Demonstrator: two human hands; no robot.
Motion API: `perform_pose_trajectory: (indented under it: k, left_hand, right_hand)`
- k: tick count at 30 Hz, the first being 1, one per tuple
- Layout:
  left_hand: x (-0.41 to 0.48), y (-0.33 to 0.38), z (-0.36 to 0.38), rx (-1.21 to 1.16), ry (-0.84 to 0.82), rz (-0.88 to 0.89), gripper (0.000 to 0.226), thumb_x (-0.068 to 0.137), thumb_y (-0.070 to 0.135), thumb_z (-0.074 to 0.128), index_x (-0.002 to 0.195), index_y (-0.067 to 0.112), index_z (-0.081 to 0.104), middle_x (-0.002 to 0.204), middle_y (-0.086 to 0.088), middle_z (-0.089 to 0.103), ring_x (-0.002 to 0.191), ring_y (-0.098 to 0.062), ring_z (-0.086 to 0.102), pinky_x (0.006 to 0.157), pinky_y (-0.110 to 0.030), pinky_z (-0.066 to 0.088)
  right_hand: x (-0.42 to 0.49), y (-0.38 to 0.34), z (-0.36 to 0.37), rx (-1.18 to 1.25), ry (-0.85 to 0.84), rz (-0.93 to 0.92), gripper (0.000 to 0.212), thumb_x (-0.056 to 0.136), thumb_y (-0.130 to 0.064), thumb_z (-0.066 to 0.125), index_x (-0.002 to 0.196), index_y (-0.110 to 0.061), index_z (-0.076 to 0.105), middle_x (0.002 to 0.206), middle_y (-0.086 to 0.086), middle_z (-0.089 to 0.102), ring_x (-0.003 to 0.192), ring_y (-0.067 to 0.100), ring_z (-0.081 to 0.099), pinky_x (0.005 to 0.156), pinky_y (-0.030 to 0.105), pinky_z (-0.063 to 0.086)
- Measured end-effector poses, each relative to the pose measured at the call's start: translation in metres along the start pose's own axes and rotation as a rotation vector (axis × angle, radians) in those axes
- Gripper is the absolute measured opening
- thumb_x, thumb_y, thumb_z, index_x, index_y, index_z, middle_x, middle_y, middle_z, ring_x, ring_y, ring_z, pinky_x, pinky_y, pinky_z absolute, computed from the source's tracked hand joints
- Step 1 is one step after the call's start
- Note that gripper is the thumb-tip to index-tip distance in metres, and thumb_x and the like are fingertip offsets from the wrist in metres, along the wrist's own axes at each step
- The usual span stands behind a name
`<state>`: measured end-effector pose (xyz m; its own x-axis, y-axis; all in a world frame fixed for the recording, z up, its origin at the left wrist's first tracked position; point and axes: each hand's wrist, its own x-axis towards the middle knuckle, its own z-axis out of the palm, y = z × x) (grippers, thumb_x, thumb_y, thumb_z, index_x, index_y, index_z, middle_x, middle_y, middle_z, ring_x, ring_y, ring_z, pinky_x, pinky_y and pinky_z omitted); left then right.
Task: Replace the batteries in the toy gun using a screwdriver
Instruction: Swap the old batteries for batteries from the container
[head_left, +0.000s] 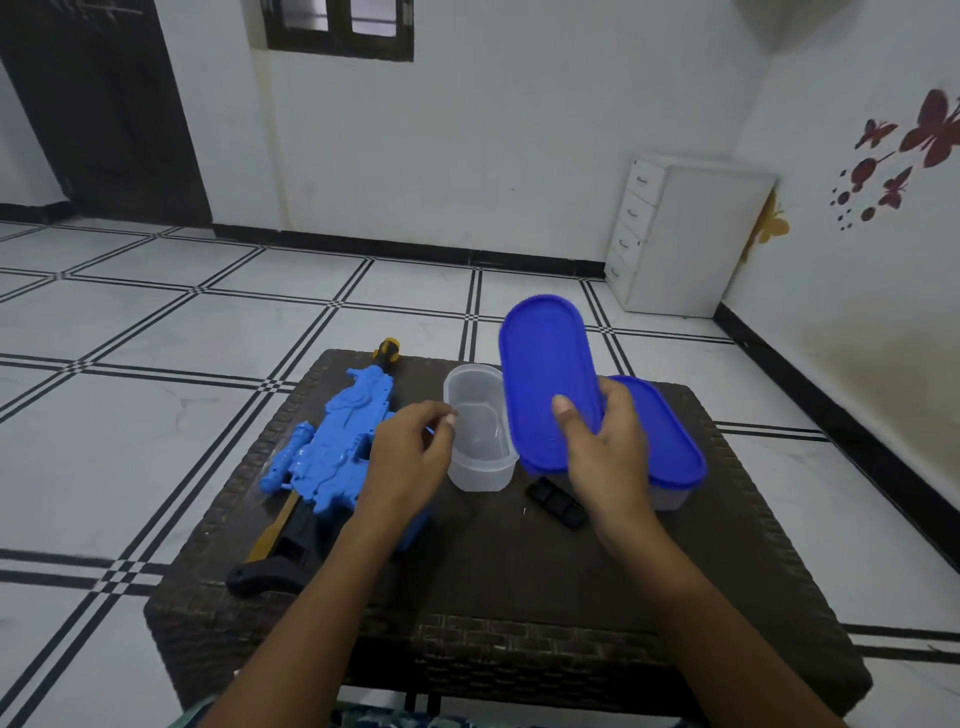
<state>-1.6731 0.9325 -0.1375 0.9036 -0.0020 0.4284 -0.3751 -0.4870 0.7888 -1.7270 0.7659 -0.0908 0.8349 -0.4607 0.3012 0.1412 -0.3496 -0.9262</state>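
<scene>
A blue toy gun (332, 447) with a black stock lies on the left of the dark wicker table (519, 587). Behind its far end pokes the yellow-and-black screwdriver handle (387, 351). My right hand (602, 452) grips a blue oval lid (545, 374), tilted up over an open clear container (480, 431). My left hand (410, 457) hovers at that container's left rim, fingertips pinched together; whether they hold something small I cannot tell. A black battery cover (556, 501) lies on the table below my right hand.
A second container with a blue lid (670, 447) stands to the right, partly behind my right hand. A white drawer unit (685, 239) stands by the far wall. Tiled floor surrounds the table.
</scene>
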Motion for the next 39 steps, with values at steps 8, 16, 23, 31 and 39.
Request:
perform_pose_trajectory:
  k: [8,16,23,31,39]
  left_hand:
    - [-0.006,0.012,0.013,-0.053,0.003,-0.001,0.030,0.089,0.026,0.064,0.116,0.012,0.066,0.082,0.001,0.068,0.074,-0.006,0.062,0.064,-0.009,0.046]
    - [0.003,0.000,0.020,0.066,0.096,-0.190,0.025,0.088,0.024,0.060,0.110,0.015,0.066,0.073,0.001,0.060,0.064,-0.006,0.054,0.058,-0.012,0.036]
    - [0.000,-0.005,0.025,0.076,-0.018,-0.222,0.020,0.092,0.023,0.053,0.111,0.019,0.054,0.062,0.002,0.055,0.052,-0.007,0.050,0.045,-0.015,0.032]
    - [0.004,0.003,0.024,0.240,-0.072,-0.165,0.009,0.091,0.024,0.049,0.097,0.017,0.045,0.078,-0.001,0.055,0.068,-0.013,0.052,0.050,-0.019,0.031]
    - [0.036,-0.026,0.014,0.373,-0.323,0.020,0.044,0.095,0.027,0.041,0.139,0.022,0.042,0.158,0.005,0.021,0.146,-0.009,0.012,0.119,-0.046,0.007]
  right_hand:
    - [0.011,0.025,0.059,0.023,0.039,0.269,0.017,0.100,-0.026,0.048,0.113,-0.028,0.038,0.117,0.001,0.050,0.107,0.020,0.057,0.080,0.036,0.057]
    - [0.021,0.042,0.088,-0.420,-0.010,0.202,0.027,0.098,-0.034,0.049,0.119,-0.019,0.042,0.132,0.006,0.031,0.122,0.023,0.032,0.096,0.042,0.044]
    - [0.018,0.056,0.088,-0.420,-0.022,0.005,0.014,0.100,-0.027,0.043,0.110,-0.016,0.046,0.114,0.005,0.048,0.107,0.021,0.045,0.081,0.033,0.043]
    - [0.019,0.051,0.076,-0.828,-0.209,-0.215,0.035,0.098,-0.034,0.035,0.129,-0.020,0.044,0.151,0.006,0.029,0.134,0.020,0.032,0.096,0.039,0.044]
    - [0.023,0.050,0.064,-0.718,-0.478,-0.309,0.050,0.102,-0.023,0.032,0.150,-0.008,0.028,0.160,0.006,0.023,0.149,0.015,0.010,0.122,0.031,0.010]
